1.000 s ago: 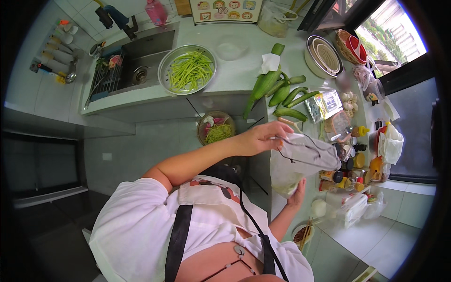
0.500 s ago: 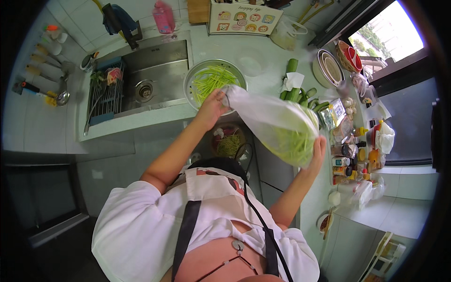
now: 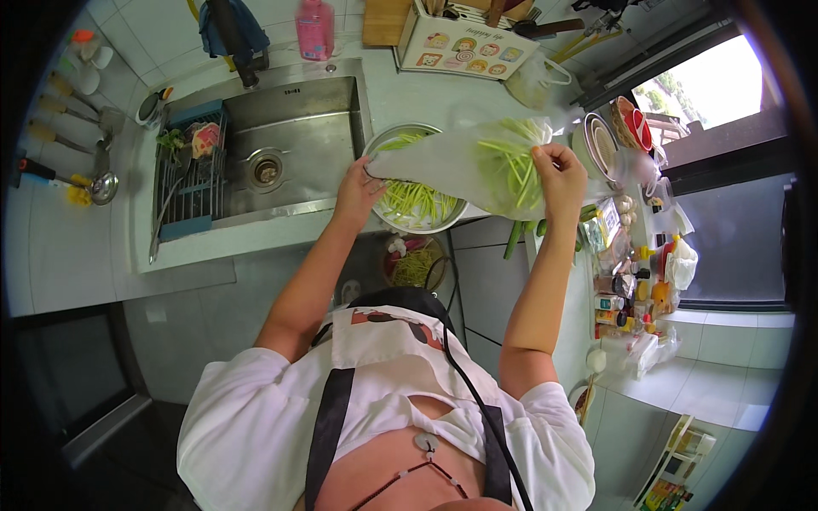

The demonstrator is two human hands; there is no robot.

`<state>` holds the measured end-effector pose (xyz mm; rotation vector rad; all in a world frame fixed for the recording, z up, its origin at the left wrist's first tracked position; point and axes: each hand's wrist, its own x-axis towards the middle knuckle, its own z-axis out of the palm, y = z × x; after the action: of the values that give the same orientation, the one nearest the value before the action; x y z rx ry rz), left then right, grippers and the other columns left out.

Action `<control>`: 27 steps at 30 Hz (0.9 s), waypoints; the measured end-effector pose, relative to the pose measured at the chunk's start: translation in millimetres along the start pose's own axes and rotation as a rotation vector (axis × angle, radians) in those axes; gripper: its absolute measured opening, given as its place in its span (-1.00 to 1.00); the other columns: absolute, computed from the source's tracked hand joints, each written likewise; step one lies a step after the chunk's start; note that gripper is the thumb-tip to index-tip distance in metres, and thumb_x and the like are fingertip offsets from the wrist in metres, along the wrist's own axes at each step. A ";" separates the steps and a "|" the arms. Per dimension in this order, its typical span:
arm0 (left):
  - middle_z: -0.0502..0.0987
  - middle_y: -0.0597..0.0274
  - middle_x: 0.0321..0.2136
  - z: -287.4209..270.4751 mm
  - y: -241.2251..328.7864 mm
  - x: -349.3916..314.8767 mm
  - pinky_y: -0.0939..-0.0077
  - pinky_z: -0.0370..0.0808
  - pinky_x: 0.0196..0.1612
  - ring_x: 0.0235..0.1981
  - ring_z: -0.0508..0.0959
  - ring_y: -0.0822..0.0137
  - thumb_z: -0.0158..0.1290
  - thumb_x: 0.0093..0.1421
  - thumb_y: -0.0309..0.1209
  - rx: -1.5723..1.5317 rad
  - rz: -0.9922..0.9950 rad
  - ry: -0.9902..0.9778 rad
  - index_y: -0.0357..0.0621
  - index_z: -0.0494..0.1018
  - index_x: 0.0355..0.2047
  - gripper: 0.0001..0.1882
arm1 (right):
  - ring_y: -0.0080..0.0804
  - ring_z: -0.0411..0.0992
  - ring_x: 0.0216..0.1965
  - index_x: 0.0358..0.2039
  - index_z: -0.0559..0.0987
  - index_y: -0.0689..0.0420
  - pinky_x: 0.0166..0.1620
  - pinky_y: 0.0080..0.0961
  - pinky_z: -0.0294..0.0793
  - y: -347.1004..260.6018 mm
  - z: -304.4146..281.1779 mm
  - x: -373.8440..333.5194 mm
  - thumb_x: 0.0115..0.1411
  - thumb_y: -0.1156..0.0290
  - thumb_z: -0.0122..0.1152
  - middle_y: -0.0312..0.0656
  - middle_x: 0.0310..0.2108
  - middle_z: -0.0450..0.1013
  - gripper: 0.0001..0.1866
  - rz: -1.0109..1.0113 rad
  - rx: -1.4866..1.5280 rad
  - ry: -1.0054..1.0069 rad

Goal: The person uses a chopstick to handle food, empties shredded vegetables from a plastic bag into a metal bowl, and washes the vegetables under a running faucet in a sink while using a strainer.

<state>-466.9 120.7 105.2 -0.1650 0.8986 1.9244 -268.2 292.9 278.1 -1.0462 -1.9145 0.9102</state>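
Note:
A clear plastic bag (image 3: pixel 443 163) is stretched across the near counter, with light-green cut stalks (image 3: pixel 514 166) bunched in its right end. My left hand (image 3: pixel 358 192) is closed on the gathered, narrow left end. My right hand (image 3: pixel 558 175) pinches the bulging right end between thumb and fingers. Under the bag stands a round metal basin (image 3: pixel 397 225) holding more green stalks (image 3: pixel 417 203), partly covered by the bag.
A steel sink (image 3: pixel 294 187) with a dish rack (image 3: pixel 194 170) lies to the left. Condiment bottles (image 3: pixel 609 302) and nested bowls (image 3: pixel 595 145) line the right counter. A knife holder (image 3: pixel 460 43) and pink bottle (image 3: pixel 315 30) stand behind. Below the counter edge sits a bin of scraps (image 3: pixel 415 260).
My right hand has risen away from me, lifting the bag's full end so the bag now lies nearly level across the basin. My left hand has shifted slightly left, still gripping its end.

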 end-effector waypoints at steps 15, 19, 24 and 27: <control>0.44 0.20 -0.25 10.1 -24.2 35.8 0.36 0.32 -0.14 -0.16 0.38 0.23 0.00 0.00 -0.38 1.470 0.637 -0.046 -0.09 0.43 -0.22 -0.72 | -0.51 0.34 -0.49 -0.53 0.48 0.20 -0.38 -0.63 0.35 -7.6 17.2 12.4 -0.12 0.53 0.22 -0.26 -0.51 0.41 -0.90 -0.352 -0.092 -0.046; 0.44 0.17 -0.26 4.8 -21.0 39.3 0.25 0.31 -0.14 -0.20 0.39 0.15 0.00 -0.05 -0.42 1.952 1.034 0.096 -0.12 0.45 -0.28 -0.74 | -0.20 0.37 -0.33 -0.52 0.45 0.18 -0.26 -0.41 0.38 -7.7 37.4 1.9 -0.14 0.57 0.17 -0.13 -0.41 0.42 -0.88 -0.668 -0.201 -0.277; 0.44 0.12 -0.26 4.4 -7.5 61.4 0.34 0.32 -0.13 -0.20 0.40 0.15 -0.03 0.03 -0.37 1.462 0.946 0.117 -0.15 0.46 -0.29 -0.77 | -0.13 0.38 -0.33 -0.49 0.41 0.18 -0.27 -0.33 0.38 44.6 61.8 -20.4 -0.08 0.51 0.09 -0.12 -0.41 0.41 -0.90 -0.655 -0.227 -0.550; 0.46 0.18 -0.27 33.8 7.1 62.4 0.47 0.33 -0.14 -0.24 0.43 0.26 -0.07 0.11 -0.32 1.115 0.795 -0.035 -0.17 0.42 -0.21 -0.73 | -0.14 0.38 -0.33 -0.49 0.41 0.18 -0.28 -0.34 0.38 43.6 70.8 -33.9 -0.06 0.51 0.09 -0.12 -0.39 0.41 -0.91 -0.613 -0.203 -0.566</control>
<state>-496.8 185.4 104.1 1.0051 2.0679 1.7499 -301.3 265.0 199.4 -0.2492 -2.6276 0.6969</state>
